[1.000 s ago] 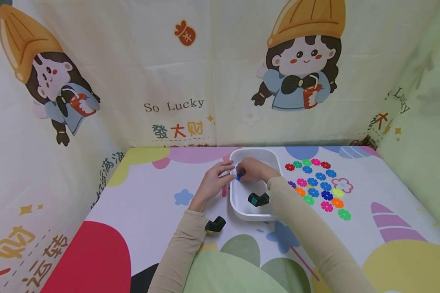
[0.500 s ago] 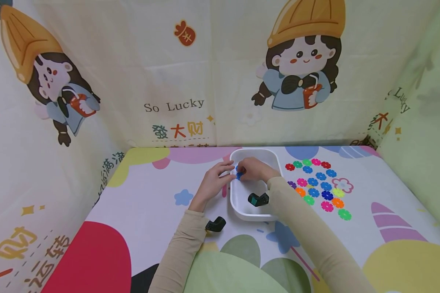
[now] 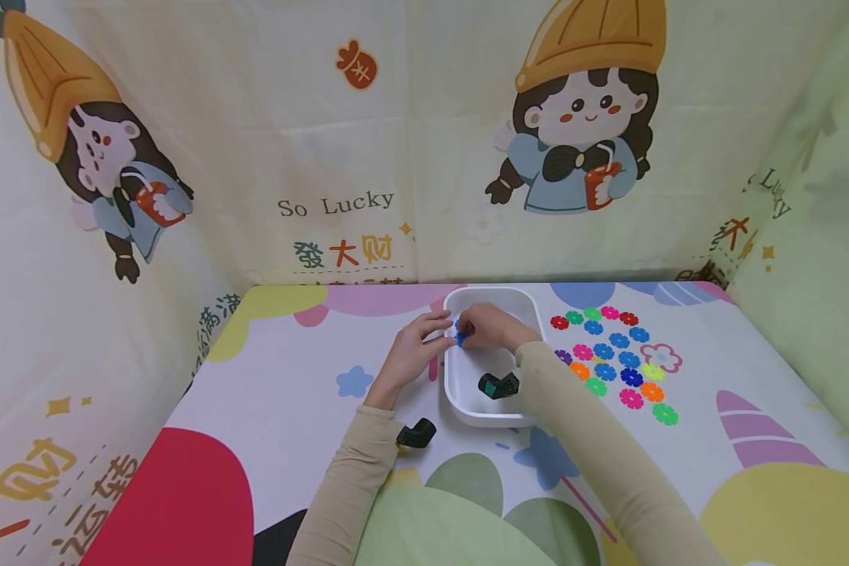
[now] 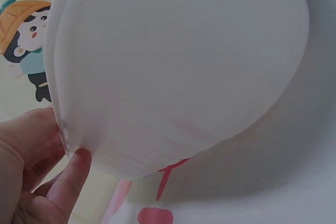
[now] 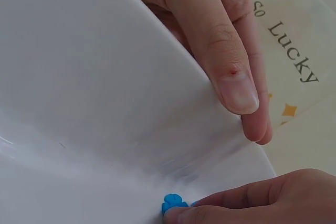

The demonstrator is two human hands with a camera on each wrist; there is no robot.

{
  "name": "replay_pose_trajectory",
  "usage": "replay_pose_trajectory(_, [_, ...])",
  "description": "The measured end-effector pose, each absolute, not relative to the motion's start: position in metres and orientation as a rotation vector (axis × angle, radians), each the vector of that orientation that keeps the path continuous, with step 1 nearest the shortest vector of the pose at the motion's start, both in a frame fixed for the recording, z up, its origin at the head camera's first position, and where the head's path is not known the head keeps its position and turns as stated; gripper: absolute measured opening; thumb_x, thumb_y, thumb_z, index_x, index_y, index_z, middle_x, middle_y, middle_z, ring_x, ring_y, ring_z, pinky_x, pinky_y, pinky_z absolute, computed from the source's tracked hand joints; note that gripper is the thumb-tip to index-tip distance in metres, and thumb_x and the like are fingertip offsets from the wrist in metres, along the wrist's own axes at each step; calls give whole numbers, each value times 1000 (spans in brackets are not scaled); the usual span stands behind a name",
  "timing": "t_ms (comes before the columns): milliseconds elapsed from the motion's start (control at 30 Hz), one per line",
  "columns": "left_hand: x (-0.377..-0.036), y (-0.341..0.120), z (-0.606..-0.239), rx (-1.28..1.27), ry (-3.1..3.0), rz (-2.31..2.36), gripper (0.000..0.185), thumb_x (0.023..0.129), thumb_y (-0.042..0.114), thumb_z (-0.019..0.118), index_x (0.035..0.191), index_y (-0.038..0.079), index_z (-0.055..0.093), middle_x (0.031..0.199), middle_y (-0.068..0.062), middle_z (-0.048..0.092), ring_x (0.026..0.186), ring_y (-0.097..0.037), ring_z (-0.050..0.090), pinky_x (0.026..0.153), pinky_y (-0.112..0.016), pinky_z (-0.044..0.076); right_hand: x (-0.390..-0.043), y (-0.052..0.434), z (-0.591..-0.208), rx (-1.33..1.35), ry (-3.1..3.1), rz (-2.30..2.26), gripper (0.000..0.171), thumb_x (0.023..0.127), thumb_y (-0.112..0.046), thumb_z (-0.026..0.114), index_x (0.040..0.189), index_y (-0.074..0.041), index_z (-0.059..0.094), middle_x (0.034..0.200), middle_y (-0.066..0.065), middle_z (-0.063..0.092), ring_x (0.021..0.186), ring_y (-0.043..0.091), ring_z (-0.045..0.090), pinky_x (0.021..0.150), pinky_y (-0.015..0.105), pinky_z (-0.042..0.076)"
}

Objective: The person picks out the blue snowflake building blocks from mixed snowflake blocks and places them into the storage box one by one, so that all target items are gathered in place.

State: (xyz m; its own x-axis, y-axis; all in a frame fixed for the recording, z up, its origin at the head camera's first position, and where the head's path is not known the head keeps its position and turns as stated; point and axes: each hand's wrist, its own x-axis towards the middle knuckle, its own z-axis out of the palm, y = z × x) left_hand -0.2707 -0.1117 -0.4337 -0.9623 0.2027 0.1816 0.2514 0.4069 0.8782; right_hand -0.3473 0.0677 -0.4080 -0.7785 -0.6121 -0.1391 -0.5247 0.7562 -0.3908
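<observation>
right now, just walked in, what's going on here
A person is working over a white container with bare hands. The left hand pinches its rim, while the right hand reaches inside and holds a small blue piece. More colourful flower-shaped pieces lie spread on the table to the container's right.

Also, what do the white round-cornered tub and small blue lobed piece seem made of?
White round-cornered tub: probably plastic, satin, from its soft, blurred reflections. Blue lobed piece: likely plastic or rubber, from its even, saturated colour; finish unclear.
</observation>
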Motion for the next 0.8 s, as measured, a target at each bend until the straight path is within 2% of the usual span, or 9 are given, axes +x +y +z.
replay_pose_trajectory(267, [-271,-111,-434,-420,-2592,-1630,39,93,21,69,127,3,65,144,4,51,137,-17,41,106,-40,43,-344,77,-396,-864,2701,-590,31,87,-15,75,114,-3,69,105,10,68,96,24,61,97,42,51])
replay_pose_trajectory(400, [-272,-111,-434,-415,-2590,-1642,40,93,21,69,128,2,64,144,4,50,137,-18,41,106,-39,43,-340,90,-382,-858,2715,-667,35,87,-16,75,119,-3,67,111,12,68,98,24,61,95,40,53])
replay_pose_trajectory(633, [-273,-111,-435,-379,-2591,-1652,39,93,20,69,128,5,64,144,6,50,135,-18,43,103,-35,46,-331,124,-364,-760,2779,-788,40,89,-20,73,125,-5,65,114,10,67,99,24,62,90,40,56])
replay_pose_trajectory(800, [-273,-110,-436,-356,-2596,-1646,38,92,21,69,127,5,65,144,6,51,135,-18,44,102,-34,46,-323,157,-361,-693,2823,-857,41,90,-20,72,126,-3,64,114,12,65,102,27,60,88,41,56])
